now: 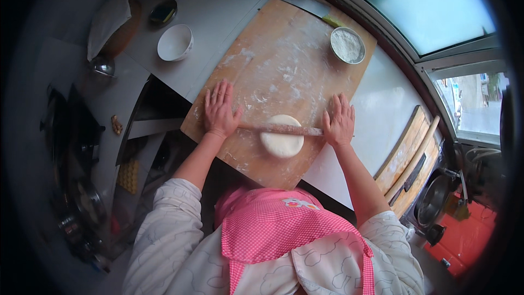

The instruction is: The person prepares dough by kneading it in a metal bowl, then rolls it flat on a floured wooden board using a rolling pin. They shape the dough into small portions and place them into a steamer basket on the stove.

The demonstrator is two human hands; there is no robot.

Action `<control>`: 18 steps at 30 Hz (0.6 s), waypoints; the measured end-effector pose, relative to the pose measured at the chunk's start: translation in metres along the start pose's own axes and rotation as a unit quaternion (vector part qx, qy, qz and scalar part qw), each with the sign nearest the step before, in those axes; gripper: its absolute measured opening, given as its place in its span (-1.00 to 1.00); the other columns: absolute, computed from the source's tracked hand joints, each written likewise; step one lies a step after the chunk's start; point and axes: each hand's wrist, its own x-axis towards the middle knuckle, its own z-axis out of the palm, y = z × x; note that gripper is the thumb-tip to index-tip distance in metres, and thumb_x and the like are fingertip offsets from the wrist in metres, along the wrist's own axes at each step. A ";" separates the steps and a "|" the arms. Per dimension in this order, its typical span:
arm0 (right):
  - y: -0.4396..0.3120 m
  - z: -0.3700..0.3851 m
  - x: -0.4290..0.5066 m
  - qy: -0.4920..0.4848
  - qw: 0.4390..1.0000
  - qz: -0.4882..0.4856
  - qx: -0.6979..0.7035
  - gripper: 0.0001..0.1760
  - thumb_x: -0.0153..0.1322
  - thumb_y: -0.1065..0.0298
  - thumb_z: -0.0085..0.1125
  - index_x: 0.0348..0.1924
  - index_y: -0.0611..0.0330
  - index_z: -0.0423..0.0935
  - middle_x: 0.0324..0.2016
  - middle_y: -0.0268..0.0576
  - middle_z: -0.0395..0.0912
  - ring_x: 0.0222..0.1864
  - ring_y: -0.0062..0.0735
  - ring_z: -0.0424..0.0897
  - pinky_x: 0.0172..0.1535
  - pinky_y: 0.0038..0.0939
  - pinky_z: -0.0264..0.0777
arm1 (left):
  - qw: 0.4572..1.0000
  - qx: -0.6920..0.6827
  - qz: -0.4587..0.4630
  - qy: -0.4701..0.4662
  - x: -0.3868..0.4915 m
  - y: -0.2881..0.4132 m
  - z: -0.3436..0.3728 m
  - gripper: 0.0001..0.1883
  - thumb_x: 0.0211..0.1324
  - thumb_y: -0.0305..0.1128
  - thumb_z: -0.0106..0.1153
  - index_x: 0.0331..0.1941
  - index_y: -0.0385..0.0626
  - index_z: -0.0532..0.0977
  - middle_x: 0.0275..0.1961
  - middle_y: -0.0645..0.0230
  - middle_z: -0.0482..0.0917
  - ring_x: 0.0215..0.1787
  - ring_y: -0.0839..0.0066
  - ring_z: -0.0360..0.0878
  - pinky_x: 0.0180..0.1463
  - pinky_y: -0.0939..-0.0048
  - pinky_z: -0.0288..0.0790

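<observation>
A round, flattened piece of white dough (pixel 282 147) lies on a floured wooden board (pixel 262 78). Across its upper part rests a thin wooden rolling pin (pixel 282 129). My left hand (pixel 222 110) lies over the pin's left end, fingers extended and palm down. Over the right end is my right hand (pixel 340 121), also flat with the fingers extended; the palms hide the pin's ends. Loose flour is scattered on the board beyond the dough. A metal bowl of flour (pixel 347 46) stands at the board's far right, beside a cleaver (pixel 305 2) lying along the far edge.
A white bowl (pixel 175 43) stands on the counter at left, near a dark dish (pixel 163 13). Ginger (pixel 116 125) lies further down. Another rolling pin (pixel 413 159) rests on wooden boards (pixel 401 151) at right, near a dark pan (pixel 433 200). A window frame borders the far right.
</observation>
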 end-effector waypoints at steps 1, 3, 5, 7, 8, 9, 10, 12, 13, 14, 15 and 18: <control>0.000 0.001 0.003 0.001 1.000 0.002 -0.002 -0.36 0.36 0.07 -0.07 0.25 0.14 0.13 0.27 0.01 0.11 0.30 -0.07 0.11 0.34 -0.07 -0.17 | 1.000 0.005 -0.004 0.004 0.002 -0.001 0.000 -0.27 0.04 -0.12 0.04 0.29 -0.15 0.11 0.39 0.16 0.09 0.41 0.22 0.03 0.43 0.11 -0.19; 0.001 0.005 0.011 0.012 1.000 0.012 0.002 -0.36 0.36 0.07 -0.06 0.24 0.15 0.13 0.26 0.02 0.11 0.30 -0.07 0.12 0.34 -0.08 -0.16 | 1.000 0.013 -0.016 0.008 0.011 -0.004 0.004 -0.28 0.06 -0.11 0.03 0.29 -0.14 0.11 0.39 0.17 0.08 0.41 0.22 0.03 0.43 0.10 -0.19; 0.004 0.010 0.023 0.033 0.999 0.027 0.015 -0.35 0.35 0.06 -0.04 0.24 0.16 0.14 0.26 0.01 0.11 0.29 -0.07 0.12 0.34 -0.08 -0.14 | 0.999 0.023 -0.036 0.024 0.031 -0.006 0.008 -0.30 0.08 -0.11 0.01 0.29 -0.14 0.12 0.39 0.18 0.08 0.41 0.23 0.03 0.43 0.10 -0.19; 0.006 0.017 0.040 0.059 0.997 0.048 -0.004 -0.35 0.35 0.06 -0.03 0.23 0.16 0.14 0.26 0.01 0.12 0.29 -0.06 0.12 0.33 -0.08 -0.12 | 0.996 0.033 -0.062 0.049 0.055 -0.005 0.012 -0.31 0.11 -0.12 0.00 0.29 -0.15 0.12 0.39 0.18 0.09 0.41 0.23 0.03 0.43 0.11 -0.18; 0.007 0.019 0.042 0.073 0.996 0.057 -0.013 -0.34 0.35 0.05 -0.02 0.23 0.17 0.14 0.26 0.01 0.12 0.29 -0.06 0.13 0.33 -0.08 -0.11 | 0.997 0.035 -0.050 0.054 0.051 -0.003 0.013 -0.32 0.11 -0.12 -0.01 0.29 -0.15 0.12 0.38 0.17 0.10 0.41 0.24 0.04 0.43 0.11 -0.18; 0.008 0.021 0.036 0.065 0.996 0.053 -0.006 -0.34 0.35 0.05 -0.02 0.23 0.16 0.14 0.26 0.01 0.12 0.29 -0.05 0.12 0.33 -0.08 -0.11 | 0.997 0.037 -0.038 0.062 0.050 -0.001 0.015 -0.33 0.12 -0.13 -0.01 0.28 -0.15 0.12 0.38 0.16 0.11 0.40 0.24 0.05 0.43 0.11 -0.17; 0.006 0.021 0.024 0.059 0.997 0.045 0.001 -0.34 0.34 0.05 -0.02 0.23 0.16 0.15 0.26 0.01 0.11 0.29 -0.05 0.12 0.33 -0.08 -0.10 | 0.996 0.041 -0.030 0.072 0.047 0.000 0.015 -0.34 0.13 -0.13 -0.02 0.28 -0.16 0.13 0.37 0.16 0.12 0.40 0.24 0.06 0.43 0.12 -0.17; 0.004 0.013 -0.001 0.047 0.998 0.026 0.025 -0.36 0.34 0.06 -0.02 0.22 0.16 0.17 0.25 0.02 0.13 0.29 -0.05 0.13 0.33 -0.08 -0.10 | 0.998 0.022 -0.017 0.057 0.017 0.000 0.011 -0.35 0.13 -0.14 -0.03 0.27 -0.17 0.15 0.35 0.14 0.15 0.39 0.25 0.08 0.42 0.12 -0.15; 0.002 0.011 -0.015 0.045 0.998 0.016 0.027 -0.37 0.34 0.07 -0.02 0.21 0.16 0.18 0.25 0.02 0.14 0.29 -0.05 0.14 0.33 -0.08 -0.10 | 0.999 0.013 -0.009 0.046 0.000 0.002 0.007 -0.36 0.13 -0.15 -0.04 0.27 -0.18 0.16 0.34 0.13 0.17 0.38 0.25 0.09 0.42 0.12 -0.14; 0.002 0.008 -0.027 0.043 0.999 0.006 0.029 -0.38 0.34 0.07 -0.02 0.21 0.16 0.19 0.24 0.02 0.15 0.29 -0.06 0.14 0.33 -0.08 -0.09 | 0.999 0.007 0.006 0.049 -0.011 0.006 0.005 -0.37 0.13 -0.15 -0.04 0.26 -0.18 0.17 0.34 0.12 0.18 0.38 0.24 0.10 0.42 0.12 -0.13; 0.001 0.004 -0.039 0.043 0.999 -0.005 0.032 -0.38 0.34 0.07 -0.02 0.20 0.16 0.20 0.24 0.03 0.16 0.29 -0.06 0.15 0.33 -0.08 -0.09 | 0.998 0.001 0.019 0.053 -0.020 0.009 0.000 -0.38 0.13 -0.16 -0.05 0.26 -0.19 0.18 0.33 0.12 0.19 0.37 0.24 0.11 0.42 0.11 -0.12; 0.004 -0.003 -0.075 0.036 0.995 -0.063 0.071 -0.41 0.32 0.13 0.03 0.17 0.16 0.25 0.21 0.03 0.22 0.26 -0.05 0.20 0.31 -0.08 -0.05 | 0.998 -0.006 0.036 0.058 -0.038 0.014 -0.003 -0.38 0.09 -0.17 -0.01 0.22 -0.21 0.22 0.29 0.09 0.25 0.35 0.19 0.14 0.42 0.10 -0.11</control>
